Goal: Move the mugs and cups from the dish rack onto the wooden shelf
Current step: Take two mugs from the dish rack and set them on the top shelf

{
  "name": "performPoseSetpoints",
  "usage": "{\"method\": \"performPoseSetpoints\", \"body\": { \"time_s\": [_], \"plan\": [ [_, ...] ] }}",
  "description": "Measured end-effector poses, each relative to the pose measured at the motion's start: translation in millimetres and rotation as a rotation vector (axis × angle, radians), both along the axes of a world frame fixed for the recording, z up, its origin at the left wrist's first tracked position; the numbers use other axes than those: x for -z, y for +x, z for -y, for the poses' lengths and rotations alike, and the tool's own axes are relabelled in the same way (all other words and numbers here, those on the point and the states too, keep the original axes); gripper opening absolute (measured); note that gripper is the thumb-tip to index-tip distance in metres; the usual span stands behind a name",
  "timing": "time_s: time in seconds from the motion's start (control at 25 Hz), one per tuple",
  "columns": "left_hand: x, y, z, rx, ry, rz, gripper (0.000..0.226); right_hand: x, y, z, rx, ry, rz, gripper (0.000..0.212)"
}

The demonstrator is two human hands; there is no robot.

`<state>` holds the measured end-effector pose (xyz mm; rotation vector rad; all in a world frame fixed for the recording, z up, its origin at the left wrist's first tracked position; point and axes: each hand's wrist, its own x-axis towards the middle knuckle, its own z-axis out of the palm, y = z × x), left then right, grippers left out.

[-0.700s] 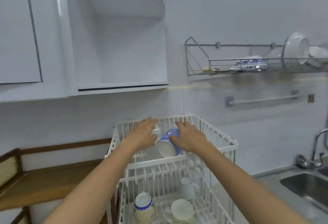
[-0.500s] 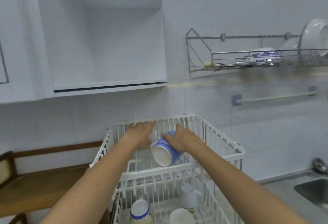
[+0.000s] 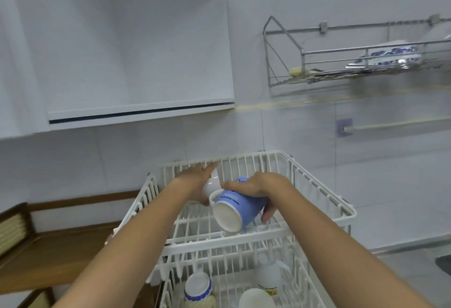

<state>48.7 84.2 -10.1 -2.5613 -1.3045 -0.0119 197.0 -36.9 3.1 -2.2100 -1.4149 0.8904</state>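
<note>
A white two-tier dish rack (image 3: 324, 198) stands in front of me. Over its upper tier my right hand (image 3: 258, 185) grips a blue mug (image 3: 238, 207), tilted so its white base faces me. My left hand (image 3: 195, 180) is closed around a white cup (image 3: 211, 185) just left of the blue mug. The lower tier holds a blue-rimmed cup (image 3: 197, 288), a white cup (image 3: 255, 298) and a white jug-like vessel (image 3: 268, 276), all upside down. The wooden shelf (image 3: 48, 256) lies to the left of the rack.
A white wall cabinet (image 3: 136, 46) hangs above the shelf. A metal wall rack (image 3: 341, 68) with a blue-patterned dish is at upper right, with a towel bar (image 3: 390, 124) below it. A steel sink edge (image 3: 444, 261) shows at far right.
Both hands have lifted and tilted their cups above the upper tier; the blue mug's base now faces me more. My view has swung left and the sink has nearly left the frame.
</note>
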Motion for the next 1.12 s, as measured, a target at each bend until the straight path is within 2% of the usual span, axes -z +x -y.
{"method": "performPoseSetpoints", "body": {
  "time_s": [0.12, 0.16, 0.24, 0.4, 0.56, 0.68, 0.84, 0.92, 1.12],
  "plan": [
    [3.5, -1.1, 4.7, -0.015, 0.148, -0.015, 0.108, 3.9, -3.6, 3.0, 0.017, 0.008, -0.141, 0.056],
    [5.6, -3.7, 6.5, -0.032, 0.161, 0.006, 0.109, 6.4, -6.6, 3.8, 0.044, 0.070, -0.193, 0.056],
    [5.9, -15.8, 10.4, -0.090, 0.135, 0.110, 0.110, 11.8, -10.8, 5.5, 0.098, 0.181, -0.316, 0.068],
    [-11.1, -60.9, 29.7, -0.159, 0.028, 0.465, 0.108, 11.7, -3.9, 15.3, 0.116, 0.300, -0.502, 0.081],
    [-35.5, -107.1, 67.2, -0.111, 0.033, 0.834, 0.096, -14.0, -2.3, 27.2, 0.070, 0.599, -0.619, 0.092],
    [-35.2, -145.5, 96.7, -0.058, -0.103, 1.142, 0.088, -33.5, -24.7, 43.9, -0.062, 0.799, -0.668, 0.093],
    [-21.5, -205.5, 124.8, 0.011, -0.295, 1.461, 0.082, -41.5, -77.8, 59.9, -0.274, 0.875, -0.623, 0.099],
    [-11.6, -241.7, 131.5, 0.019, -0.358, 1.518, 0.088, -40.0, -108.8, 61.9, -0.345, 0.881, -0.596, 0.099],
    [10.5, -335.4, 118.9, -0.116, -0.356, 1.470, 0.091, -31.5, -197.2, 56.9, -0.475, 0.864, -0.526, 0.103]
  ]
}}
